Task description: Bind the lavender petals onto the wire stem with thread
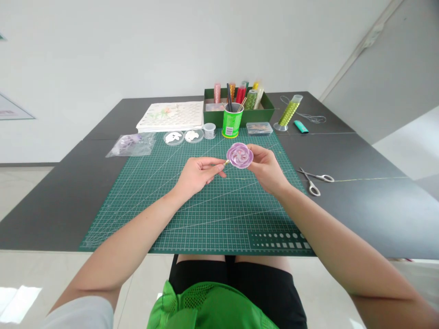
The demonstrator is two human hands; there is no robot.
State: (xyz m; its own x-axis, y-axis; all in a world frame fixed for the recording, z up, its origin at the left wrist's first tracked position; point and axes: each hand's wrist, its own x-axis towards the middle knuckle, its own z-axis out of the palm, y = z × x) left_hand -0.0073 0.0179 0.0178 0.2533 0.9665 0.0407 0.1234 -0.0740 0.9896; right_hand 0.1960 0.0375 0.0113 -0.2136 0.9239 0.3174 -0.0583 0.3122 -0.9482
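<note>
A purple flower made of glossy petals is held above the green cutting mat. My right hand grips the flower from the right, fingers closed around its edge. My left hand is pinched on a thin gold wire that sticks out at the flower's left side. Both hands hover over the middle of the mat, a little beyond its centre.
Scissors lie right of the mat on the dark table. At the back stand a green cup of tools, a green box of bead tubes, a wire spool, small dishes, a plastic bag of purple petals and white sheets.
</note>
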